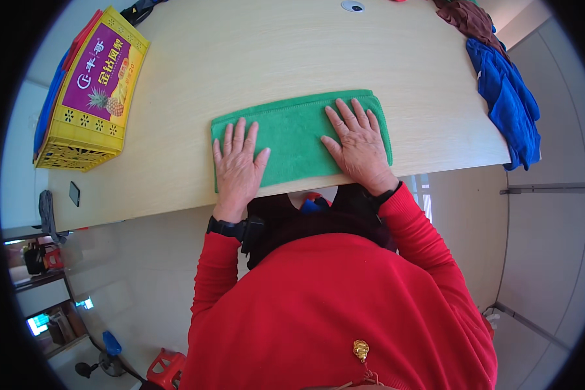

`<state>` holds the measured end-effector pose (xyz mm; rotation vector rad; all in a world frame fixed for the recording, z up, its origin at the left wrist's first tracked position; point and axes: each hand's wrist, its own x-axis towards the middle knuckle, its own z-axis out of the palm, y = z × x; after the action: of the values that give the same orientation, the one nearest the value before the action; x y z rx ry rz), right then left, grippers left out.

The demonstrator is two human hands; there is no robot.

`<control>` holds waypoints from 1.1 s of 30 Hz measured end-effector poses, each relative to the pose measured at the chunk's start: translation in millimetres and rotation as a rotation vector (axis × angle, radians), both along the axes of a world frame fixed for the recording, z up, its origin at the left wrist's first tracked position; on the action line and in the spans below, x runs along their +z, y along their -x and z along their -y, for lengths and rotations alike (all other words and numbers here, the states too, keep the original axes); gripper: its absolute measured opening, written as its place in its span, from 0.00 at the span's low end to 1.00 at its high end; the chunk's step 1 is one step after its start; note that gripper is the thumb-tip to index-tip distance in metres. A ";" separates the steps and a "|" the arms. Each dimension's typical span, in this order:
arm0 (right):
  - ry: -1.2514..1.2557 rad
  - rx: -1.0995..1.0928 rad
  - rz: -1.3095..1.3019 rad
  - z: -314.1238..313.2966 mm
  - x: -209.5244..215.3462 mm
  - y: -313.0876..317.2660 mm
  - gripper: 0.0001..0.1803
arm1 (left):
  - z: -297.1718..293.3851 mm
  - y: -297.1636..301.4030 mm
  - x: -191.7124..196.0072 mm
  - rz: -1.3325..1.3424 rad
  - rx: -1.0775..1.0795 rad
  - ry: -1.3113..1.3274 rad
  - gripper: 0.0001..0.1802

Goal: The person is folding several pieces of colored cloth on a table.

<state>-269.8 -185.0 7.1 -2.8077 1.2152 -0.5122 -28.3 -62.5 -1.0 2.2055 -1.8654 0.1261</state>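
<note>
Green folded cloth (299,136) lies flat on pale wood table (240,65), long side along near edge, in front of person. Left hand (238,166) palm-down on cloth's left end, fingers straight and slightly spread, holding nothing. Right hand (356,146) palm-down on cloth's right end, fingers extended and fanned, pressing flat, no grasp. Yellow crate (88,84) at far left of table, well apart from cloth. Blue cloth (510,104) and brown cloth (471,19) draped over table's right edge. Small dark phone (74,193) near left front corner.
</note>
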 end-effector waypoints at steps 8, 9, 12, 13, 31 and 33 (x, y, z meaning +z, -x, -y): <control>0.006 -0.100 -0.001 10.8 -3.9 19.5 0.32 | -15.8 -34.8 -10.6 -0.036 0.170 0.010 0.35; 0.004 -0.115 0.005 12.1 -4.5 22.6 0.32 | -16.8 -34.8 -9.5 -0.034 0.191 0.024 0.35; 0.006 -0.144 0.018 14.4 -8.4 33.8 0.32 | -19.7 -34.2 -7.1 -0.067 0.281 0.074 0.34; 0.005 -0.157 0.027 15.2 -10.3 37.6 0.33 | -20.3 -32.3 -3.1 -0.083 0.328 0.098 0.33; 0.034 -0.182 0.064 18.1 -13.5 42.7 0.32 | -6.0 -49.3 3.5 -0.954 0.335 0.157 0.16; 0.040 -0.176 0.064 19.4 -14.1 41.9 0.32 | -6.7 -51.0 5.8 -1.438 0.266 0.186 0.15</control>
<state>-311.7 -204.4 -7.0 -2.7063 1.4629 -0.6374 22.8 -55.8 4.9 1.5390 -0.6961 -0.9259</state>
